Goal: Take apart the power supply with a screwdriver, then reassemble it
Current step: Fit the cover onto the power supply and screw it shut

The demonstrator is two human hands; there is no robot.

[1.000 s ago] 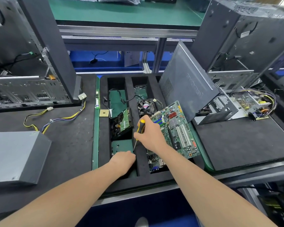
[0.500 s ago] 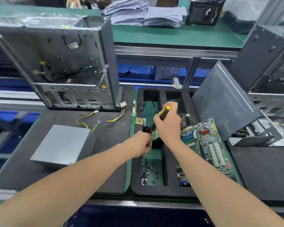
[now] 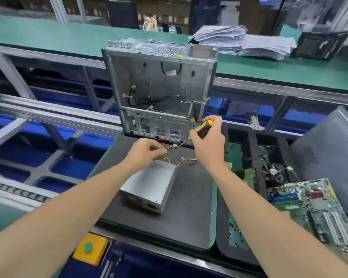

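Power supply (image 3: 149,185) lying closed on bench (image 3: 189,217), casing-screw step judged pending; right hand (image 3: 209,145) gripping screwdriver (image 3: 204,127), left hand (image 3: 145,151) curled, contents indeterminate; next, bring tip down to its casing.

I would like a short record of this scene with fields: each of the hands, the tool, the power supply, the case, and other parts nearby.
left hand: fingers curled near the screwdriver tip; whether they pinch something is too small to tell
right hand: grips the screwdriver by its yellow-black handle
power supply: grey box lying on the dark mat, below both hands
computer case: open, upright, behind the mat
motherboard: lies in the foam tray on the right
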